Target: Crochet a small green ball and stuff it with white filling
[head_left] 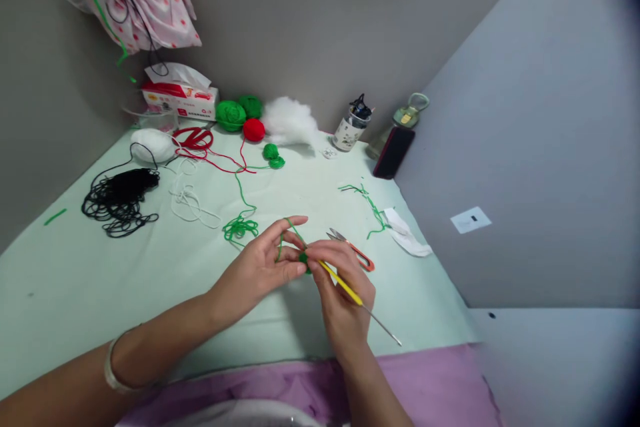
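Observation:
My left hand (265, 259) pinches a small green crochet piece (304, 259) between thumb and fingers. Green yarn loops over its raised index finger and around other fingers. My right hand (345, 287) grips a crochet hook (341, 282) with a yellow handle; its bare metal end points down to the right. The hook's working tip is hidden at the crochet piece, where both hands meet. A loose heap of green yarn (241, 228) lies just beyond my left hand. Scissors with orange handles (363, 257) rest behind my right hand, partly covered by it.
Black yarn (123, 197), a white yarn ball (153, 145), green yarn balls (231, 116), a red ball (254, 129) and white stuffing (290, 121) lie at the back and left. A phone (395, 152) leans against a bottle (407, 113) beside a pen cup (351, 130). Walls enclose the table.

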A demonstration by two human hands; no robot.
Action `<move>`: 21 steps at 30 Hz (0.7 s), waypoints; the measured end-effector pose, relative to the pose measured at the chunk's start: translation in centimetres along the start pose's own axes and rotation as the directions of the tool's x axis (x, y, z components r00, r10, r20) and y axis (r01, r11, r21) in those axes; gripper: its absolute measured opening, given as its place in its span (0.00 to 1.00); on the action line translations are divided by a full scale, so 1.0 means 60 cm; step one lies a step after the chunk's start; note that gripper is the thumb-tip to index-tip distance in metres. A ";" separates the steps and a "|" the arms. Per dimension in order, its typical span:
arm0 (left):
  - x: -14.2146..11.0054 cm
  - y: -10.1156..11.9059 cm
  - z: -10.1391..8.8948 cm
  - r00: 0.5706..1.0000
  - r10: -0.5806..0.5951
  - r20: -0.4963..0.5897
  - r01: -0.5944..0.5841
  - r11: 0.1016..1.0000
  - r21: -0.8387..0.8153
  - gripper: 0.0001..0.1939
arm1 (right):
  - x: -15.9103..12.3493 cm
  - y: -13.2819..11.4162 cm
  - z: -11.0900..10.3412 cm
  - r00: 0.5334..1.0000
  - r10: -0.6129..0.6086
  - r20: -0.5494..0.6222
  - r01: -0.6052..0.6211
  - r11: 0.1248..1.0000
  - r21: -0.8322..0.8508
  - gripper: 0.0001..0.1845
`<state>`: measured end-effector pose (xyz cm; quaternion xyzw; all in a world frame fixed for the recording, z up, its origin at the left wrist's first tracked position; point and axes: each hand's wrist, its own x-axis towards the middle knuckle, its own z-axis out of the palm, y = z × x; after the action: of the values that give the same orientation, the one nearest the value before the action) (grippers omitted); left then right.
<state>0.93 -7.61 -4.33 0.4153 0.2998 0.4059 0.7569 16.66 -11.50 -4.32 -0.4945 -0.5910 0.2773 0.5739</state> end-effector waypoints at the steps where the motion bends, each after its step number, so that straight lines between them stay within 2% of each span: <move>1: 0.000 0.003 -0.001 0.999 -0.020 0.037 0.019 1.000 0.009 0.29 | 0.000 0.002 -0.003 0.999 0.037 -0.019 -0.036 0.999 0.035 0.07; 4: 0.003 0.019 -0.008 0.989 -0.064 0.131 0.048 0.991 0.123 0.27 | 0.008 0.009 -0.016 0.975 0.217 -0.036 -0.200 0.942 0.268 0.02; 6: 0.006 0.034 -0.019 0.991 -0.043 0.128 0.012 0.972 0.235 0.25 | 0.016 0.010 -0.027 0.944 0.328 0.027 -0.306 0.845 0.439 0.06; 8: 0.007 0.049 -0.033 0.990 -0.032 0.136 -0.016 0.939 0.343 0.19 | 0.025 0.008 -0.036 0.918 0.371 0.139 -0.384 0.745 0.546 0.10; 10: 0.009 0.065 -0.050 0.989 -0.032 0.141 -0.034 0.896 0.443 0.13 | 0.032 0.003 -0.044 0.906 0.359 0.223 -0.416 0.670 0.615 0.13; 12: 0.010 0.084 -0.072 0.995 0.029 0.091 -0.074 0.837 0.543 0.10 | 0.039 0.000 -0.053 0.917 0.322 0.234 -0.392 0.629 0.671 0.16; 15: 0.018 0.128 -0.112 0.975 0.218 -0.039 -0.136 0.728 0.672 0.11 | 0.047 -0.002 -0.075 0.949 0.276 0.150 -0.292 0.597 0.747 0.18; 18: 0.025 0.188 -0.152 0.918 0.375 -0.128 -0.129 0.588 0.798 0.15 | 0.051 0.000 -0.102 0.967 0.252 0.047 -0.177 0.524 0.833 0.17; 19: 0.027 0.208 -0.163 0.889 0.424 -0.172 -0.092 0.535 0.840 0.16 | 0.052 0.001 -0.112 0.972 0.236 0.010 -0.129 0.496 0.859 0.16; 20: 0.027 0.227 -0.172 0.832 0.496 -0.246 -0.043 0.500 0.865 0.16 | 0.053 0.002 -0.121 0.976 0.215 -0.028 -0.078 0.466 0.881 0.15; 21: 0.027 0.242 -0.181 0.802 0.511 -0.311 0.046 0.467 0.883 0.17 | 0.054 0.003 -0.131 0.978 0.197 -0.064 -0.029 0.438 0.899 0.15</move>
<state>-12.16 2.71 2.98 0.6408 0.5964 0.4048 0.2642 24.65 -10.38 -1.73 -0.1774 -0.2741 0.5439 0.7730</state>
